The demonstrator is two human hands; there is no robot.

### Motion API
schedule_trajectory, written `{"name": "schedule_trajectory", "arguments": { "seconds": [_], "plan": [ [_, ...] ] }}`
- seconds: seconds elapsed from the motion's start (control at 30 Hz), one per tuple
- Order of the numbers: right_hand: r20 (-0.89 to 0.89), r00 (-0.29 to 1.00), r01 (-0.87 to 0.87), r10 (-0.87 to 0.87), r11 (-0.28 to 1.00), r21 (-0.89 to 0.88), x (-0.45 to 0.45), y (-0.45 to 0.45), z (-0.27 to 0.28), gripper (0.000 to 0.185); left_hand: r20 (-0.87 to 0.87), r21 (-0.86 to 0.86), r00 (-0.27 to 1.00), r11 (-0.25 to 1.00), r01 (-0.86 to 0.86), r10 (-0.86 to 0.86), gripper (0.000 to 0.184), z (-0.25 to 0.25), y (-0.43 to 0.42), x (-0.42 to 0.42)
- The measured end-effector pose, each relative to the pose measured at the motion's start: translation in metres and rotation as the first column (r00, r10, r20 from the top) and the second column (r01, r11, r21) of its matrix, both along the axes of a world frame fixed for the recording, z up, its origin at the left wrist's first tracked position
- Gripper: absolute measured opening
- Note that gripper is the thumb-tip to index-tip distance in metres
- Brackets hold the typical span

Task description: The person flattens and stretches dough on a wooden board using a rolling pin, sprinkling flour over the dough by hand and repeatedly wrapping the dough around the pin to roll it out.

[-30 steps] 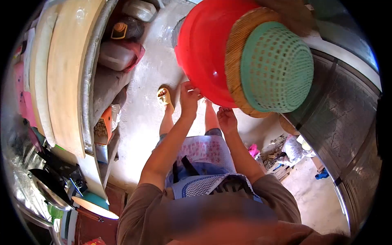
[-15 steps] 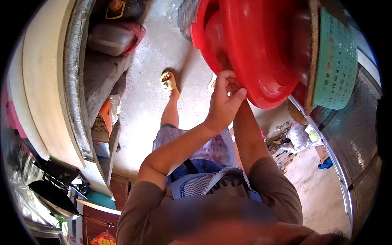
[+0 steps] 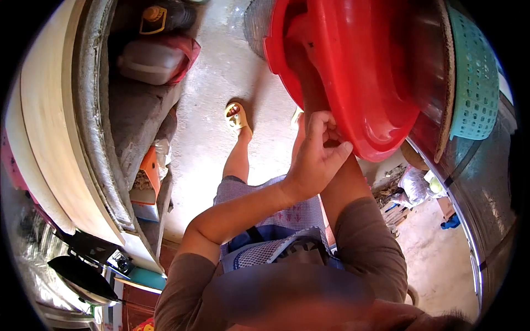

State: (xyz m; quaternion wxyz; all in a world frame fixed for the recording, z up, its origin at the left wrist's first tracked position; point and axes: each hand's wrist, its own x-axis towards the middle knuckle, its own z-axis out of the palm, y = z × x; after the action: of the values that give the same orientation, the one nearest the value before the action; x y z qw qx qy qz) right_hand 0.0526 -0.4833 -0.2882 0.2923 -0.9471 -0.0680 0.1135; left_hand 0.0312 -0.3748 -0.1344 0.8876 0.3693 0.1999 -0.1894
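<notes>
I see a person's left hand pinching the lower rim of a glossy, round, red plastic basin, seemingly steadying it, beside a turquoise, perforated plastic basket. The right forearm reaches behind it; the right hand is hidden, its grip untellable. Dark shirt lettering is too covered to read.

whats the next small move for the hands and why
Perhaps the left hand should ease the near red basin slightly away from the far red basin, because the right forearm reaches between the two, the right hand hidden, and the left hand is at the near basin's rim.
</notes>
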Motion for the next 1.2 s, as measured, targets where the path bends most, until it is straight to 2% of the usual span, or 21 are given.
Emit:
{"name": "schedule_trajectory", "arguments": {
  "seconds": [0.1,0.2,0.37,0.6,0.67,0.7,0.8,0.87,0.93,0.97,1.0,1.07,1.1,1.13,1.17,1.2],
  "plan": [
    [-0.018,1.000,0.025,-0.025,0.999,0.020,-0.009,-0.001,0.002,0.031,0.002,0.008,0.999,0.999,0.034,-0.034,0.040,0.002,0.003,0.001],
    [-0.036,0.999,0.040,-0.039,0.998,0.044,-0.015,-0.002,0.004,0.030,-0.038,-0.059,0.998,0.997,0.044,-0.046,0.039,0.002,0.004,0.001],
    [-0.094,0.993,0.078,-0.068,0.991,0.109,-0.028,-0.004,0.009,0.029,-0.001,0.034,0.996,0.995,0.094,-0.094,0.038,0.000,0.005,0.001],
    [-0.201,0.971,0.173,-0.131,0.963,0.205,-0.054,-0.002,0.013,0.029,0.037,0.089,0.999,0.996,0.029,-0.033,0.035,-0.005,0.000,-0.002],
    [-0.264,0.952,0.218,-0.151,0.945,0.243,-0.072,0.001,0.019,0.029,0.050,0.321,0.990,0.941,0.106,-0.129,0.032,-0.001,0.005,0.002],
    [-0.315,0.935,0.252,-0.164,0.931,0.264,-0.085,0.001,0.023,0.029,0.050,0.334,0.996,0.941,0.053,-0.074,0.031,-0.018,-0.004,-0.006],
    [-0.500,0.845,0.385,-0.188,0.864,0.325,-0.136,0.003,0.046,0.030,-0.063,0.452,0.996,0.888,0.083,-0.061,0.038,-0.033,-0.006,-0.009],
    [-0.645,0.744,0.495,-0.177,0.794,0.354,-0.175,0.006,0.068,0.030,-0.043,0.488,0.998,0.871,0.061,-0.045,0.040,-0.045,-0.008,-0.012],
    [-0.791,0.594,0.640,-0.146,0.682,0.354,-0.213,0.009,0.097,0.031,-0.185,0.352,0.983,0.933,0.080,-0.014,0.035,-0.053,-0.010,-0.015],
    [-0.863,0.489,0.730,-0.128,0.602,0.324,-0.228,0.010,0.115,0.033,-0.284,0.298,0.959,0.950,0.092,-0.003,0.041,-0.057,-0.011,-0.015],
    [-0.857,0.496,0.706,-0.140,0.640,0.304,-0.251,0.001,0.117,0.032,-0.276,0.299,0.961,0.951,0.079,0.006,0.041,-0.070,-0.013,-0.022],
    [-0.844,0.517,0.671,-0.145,0.681,0.294,-0.280,-0.014,0.123,0.031,-0.218,0.495,0.975,0.856,0.147,-0.041,0.050,-0.091,-0.016,-0.032],
    [-0.877,0.459,0.702,-0.140,0.663,0.261,-0.286,-0.019,0.134,0.032,-0.327,0.434,0.941,0.871,0.229,-0.084,0.057,-0.040,0.005,-0.019],
    [-0.906,0.404,0.727,-0.131,0.647,0.230,-0.290,-0.024,0.143,0.033,-0.314,0.444,0.947,0.872,0.207,-0.065,0.057,-0.034,0.011,-0.029],
    [-0.901,0.420,0.708,-0.112,0.661,0.248,-0.293,-0.031,0.155,0.033,-0.194,0.504,0.979,0.849,0.157,-0.066,0.056,-0.032,0.018,-0.042],
    [-0.899,0.428,0.646,-0.094,0.728,0.231,-0.296,-0.039,0.166,0.033,-0.072,0.565,0.995,0.820,0.095,-0.065,0.054,-0.027,0.028,-0.056]
  ]
}}
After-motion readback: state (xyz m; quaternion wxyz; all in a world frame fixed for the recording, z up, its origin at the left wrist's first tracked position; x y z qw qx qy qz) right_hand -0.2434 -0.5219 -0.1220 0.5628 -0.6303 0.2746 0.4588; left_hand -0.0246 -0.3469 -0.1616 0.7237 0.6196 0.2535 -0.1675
